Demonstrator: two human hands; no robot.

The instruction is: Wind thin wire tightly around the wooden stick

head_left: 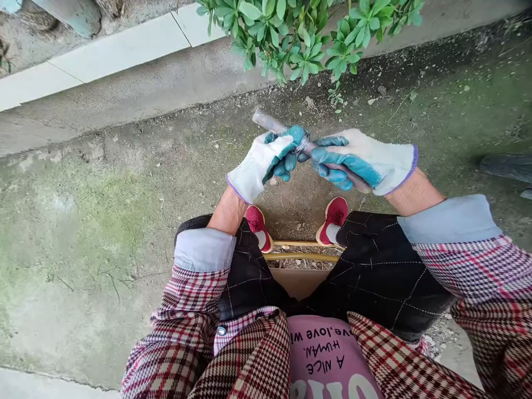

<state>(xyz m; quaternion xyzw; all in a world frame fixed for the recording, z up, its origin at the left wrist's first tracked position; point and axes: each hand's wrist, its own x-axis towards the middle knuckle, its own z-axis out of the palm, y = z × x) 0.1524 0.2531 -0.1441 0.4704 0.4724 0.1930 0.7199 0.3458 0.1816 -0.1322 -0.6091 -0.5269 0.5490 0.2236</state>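
Both my hands wear white knit gloves with blue-green rubber palms and purple cuffs. Between them, held at a slant above the ground, is a brownish rod (pixel 270 122) with a round end at the upper left. Thin wire (pixel 302 143) appears wound around its middle. My left hand (pixel 274 158) is closed at the wound part, thumb and fingers pressed there. My right hand (pixel 353 159) wraps around the lower right length of the rod, whose other end shows just below the palm. What the rod belongs to cannot be made out.
A green leafy bush (pixel 307 39) overhangs a low concrete kerb (pixel 178 77) topped with white tiles (pixel 124 50). Below me are mossy bare soil (pixel 103 210), my red shoes (pixel 336 213) and a yellow seat frame (pixel 303 257). A dark object (pixel 507 167) lies at the right edge.
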